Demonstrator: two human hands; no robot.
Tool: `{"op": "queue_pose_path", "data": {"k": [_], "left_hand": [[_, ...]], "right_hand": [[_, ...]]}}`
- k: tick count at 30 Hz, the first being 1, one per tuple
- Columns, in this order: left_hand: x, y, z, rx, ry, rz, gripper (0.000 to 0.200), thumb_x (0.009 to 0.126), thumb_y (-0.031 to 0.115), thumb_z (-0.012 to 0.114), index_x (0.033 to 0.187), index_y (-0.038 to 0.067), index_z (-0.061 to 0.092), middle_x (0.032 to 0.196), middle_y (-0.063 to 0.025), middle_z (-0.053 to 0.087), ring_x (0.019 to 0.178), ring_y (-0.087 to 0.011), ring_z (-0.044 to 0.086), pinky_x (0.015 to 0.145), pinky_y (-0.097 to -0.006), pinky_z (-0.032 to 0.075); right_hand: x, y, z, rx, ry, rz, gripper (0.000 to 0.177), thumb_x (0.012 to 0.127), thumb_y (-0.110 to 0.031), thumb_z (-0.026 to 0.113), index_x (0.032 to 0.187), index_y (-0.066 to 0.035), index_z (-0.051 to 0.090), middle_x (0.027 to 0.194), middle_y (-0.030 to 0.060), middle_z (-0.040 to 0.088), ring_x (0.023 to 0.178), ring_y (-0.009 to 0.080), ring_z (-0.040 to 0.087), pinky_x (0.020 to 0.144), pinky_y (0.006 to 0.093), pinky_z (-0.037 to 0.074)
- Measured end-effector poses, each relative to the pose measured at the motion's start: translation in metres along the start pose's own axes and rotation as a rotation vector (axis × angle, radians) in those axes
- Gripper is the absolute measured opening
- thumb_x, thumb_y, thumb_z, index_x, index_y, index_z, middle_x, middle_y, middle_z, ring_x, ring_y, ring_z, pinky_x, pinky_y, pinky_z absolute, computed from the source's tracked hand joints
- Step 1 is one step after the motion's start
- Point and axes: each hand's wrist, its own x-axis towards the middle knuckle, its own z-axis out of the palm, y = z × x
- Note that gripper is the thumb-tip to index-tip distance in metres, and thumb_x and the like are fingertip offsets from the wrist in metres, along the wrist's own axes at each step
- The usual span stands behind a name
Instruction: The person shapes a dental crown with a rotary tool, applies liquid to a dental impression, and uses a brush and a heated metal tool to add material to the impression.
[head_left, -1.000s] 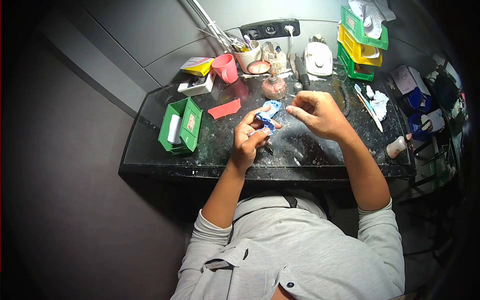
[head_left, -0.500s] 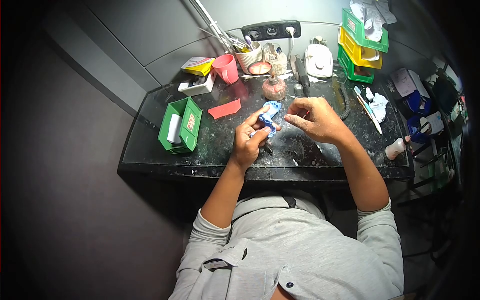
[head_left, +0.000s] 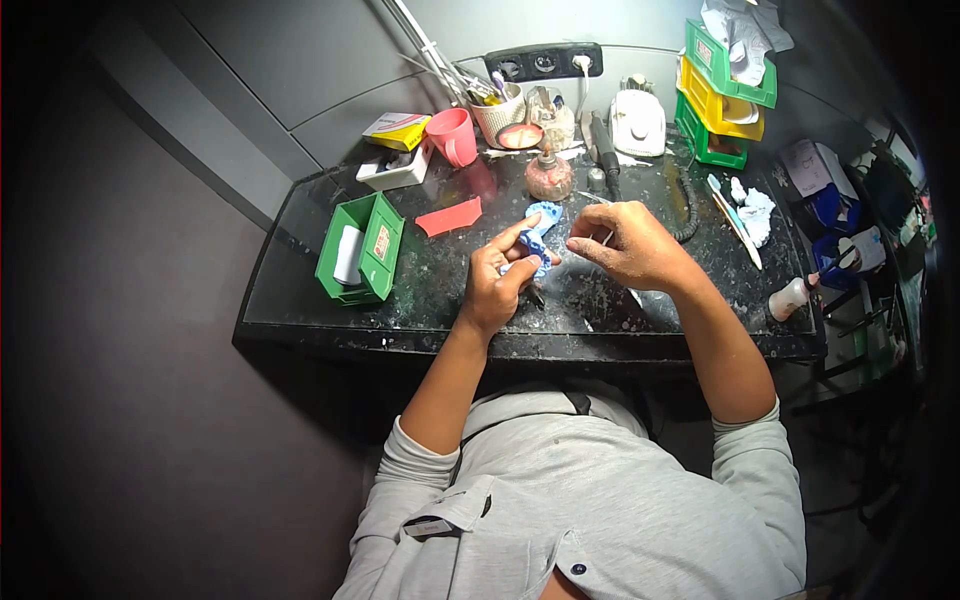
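My left hand (head_left: 498, 283) is closed on a blue and light-blue moulded piece (head_left: 543, 217), held between thumb and fingers above the black table. Just to its right, my right hand (head_left: 630, 245) is raised with thumb and fingers curled toward each other. A thin tool seems to pass by its fingers, but what the fingers hold is too small to make out. The two hands do not touch. Beyond them stands a pinkish glass burner (head_left: 549, 178), and a flat red sheet (head_left: 449, 217) lies to the left.
A green bin (head_left: 362, 250) stands at the left of the black table (head_left: 440, 335). Behind are a pink mug (head_left: 452, 137) and a tool cup (head_left: 497, 112). Stacked bins (head_left: 725, 105), a toothbrush (head_left: 728, 205) and a small bottle (head_left: 790, 298) are on the right.
My right hand's fingers have shifted slightly and drawn closer together. My left hand and the blue piece have stayed nearly still.
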Motion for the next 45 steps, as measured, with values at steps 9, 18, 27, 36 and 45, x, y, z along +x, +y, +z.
{"op": "queue_pose_path", "data": {"k": [9,18,27,36,45], "left_hand": [[0.002,-0.005,-0.002,0.017,0.003,0.023,0.052,0.085,0.001,0.055,0.136,-0.006,0.048,0.092,-0.0111,0.071,0.061,0.0007,0.044,0.053,-0.0153,0.032],[0.001,0.000,-0.006,-0.055,-0.018,-0.007,0.053,0.084,0.003,0.055,0.135,-0.008,0.048,0.091,-0.0115,0.071,0.060,-0.0010,0.045,0.053,-0.0162,0.035],[0.004,0.002,-0.023,-0.665,-0.174,-0.211,0.057,0.086,0.015,0.046,0.137,-0.010,0.042,0.080,-0.0220,0.063,0.042,-0.0078,0.041,0.039,-0.0177,0.032],[0.004,-0.007,-0.033,-1.108,-0.285,-0.249,0.055,0.090,0.015,0.044,0.138,-0.009,0.034,0.073,-0.0227,0.058,0.037,-0.0098,0.034,0.034,-0.0183,0.031],[0.000,-0.013,-0.038,-1.165,-0.359,-0.222,0.053,0.090,0.016,0.041,0.137,-0.008,0.033,0.058,-0.0169,0.052,0.036,-0.0127,0.036,0.034,-0.0230,0.031]], "right_hand": [[0.000,0.004,0.002,-0.023,-0.016,-0.030,0.017,0.088,-0.014,0.068,0.088,0.003,0.066,0.075,0.0133,0.067,0.068,0.0182,0.064,0.065,0.0326,0.051],[0.000,0.005,0.002,-0.058,-0.018,-0.038,0.017,0.087,-0.014,0.067,0.088,0.003,0.066,0.076,0.0152,0.067,0.068,0.0211,0.065,0.066,0.0337,0.051],[-0.001,-0.008,0.008,0.090,0.024,-0.177,0.016,0.085,-0.012,0.070,0.094,0.001,0.066,0.083,0.0108,0.067,0.071,0.0176,0.064,0.063,0.0299,0.052],[-0.002,-0.016,0.027,0.092,0.108,-0.459,0.023,0.081,-0.005,0.072,0.101,-0.004,0.063,0.109,0.0087,0.062,0.087,0.0210,0.065,0.067,0.0298,0.056],[-0.002,-0.015,0.032,0.094,0.133,-0.535,0.025,0.081,-0.003,0.071,0.103,-0.005,0.061,0.103,0.0096,0.061,0.087,0.0249,0.065,0.067,0.0322,0.056]]}}
